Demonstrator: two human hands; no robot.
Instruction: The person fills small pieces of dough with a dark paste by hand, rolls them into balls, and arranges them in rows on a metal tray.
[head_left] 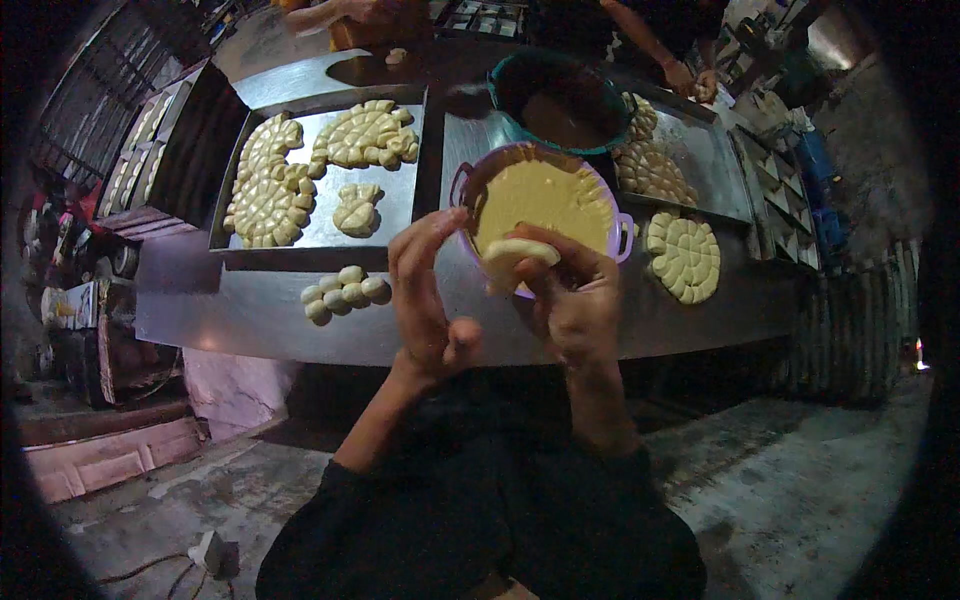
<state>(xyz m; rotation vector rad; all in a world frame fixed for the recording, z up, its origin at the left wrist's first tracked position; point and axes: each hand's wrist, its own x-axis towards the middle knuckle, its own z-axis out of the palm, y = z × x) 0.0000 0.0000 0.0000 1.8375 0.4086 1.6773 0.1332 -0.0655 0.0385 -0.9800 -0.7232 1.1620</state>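
Note:
My right hand (pixel 578 300) pinches a flattened piece of pale dough (pixel 515 254) between thumb and fingers, just over the near side of a purple basin (pixel 622 235). Yellow creamy filling (pixel 545 200) fills much of that basin. To the left of the dough my left hand (pixel 428 285) is raised, its fingers apart and curved, with nothing in it. Several small dough balls (pixel 345 293) lie clustered on the table beside the left hand. A round slab of dough scored into pieces (pixel 684 258) rests to the right of the basin.
A metal tray (pixel 300 255) with shaped dough pieces stands at the left of the steel table (pixel 270 310). Behind the basin is a dark teal tub (pixel 500 105). Another dough tray (pixel 715 165) lies at right. Two other people's hands (pixel 693 82) (pixel 365 12) show across the table.

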